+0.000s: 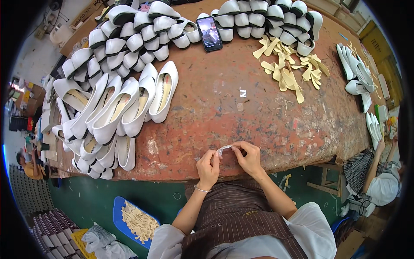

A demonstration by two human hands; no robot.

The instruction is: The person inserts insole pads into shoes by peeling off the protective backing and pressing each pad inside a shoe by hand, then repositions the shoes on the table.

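Just over the near edge of the worktable [207, 95], my left hand [208, 169] and my right hand [249, 159] pinch a thin, whitish, see-through strip [224, 147]. It spans the short gap between my fingertips; I cannot make out exactly what it is. To the left lie many white pointed flat shoes [115, 105], some with beige insoles showing. Behind them, more white shoes [123, 47] are stacked with their dark soles partly visible. Neither hand touches a shoe.
A phone [209, 34] leans against shoes at the back. Loose beige insole pieces [286, 64] lie back right. Further right are more white shoes [357, 71] and a seated co-worker [384, 185]. A blue tub [118, 216] of beige pieces stands on the green floor.
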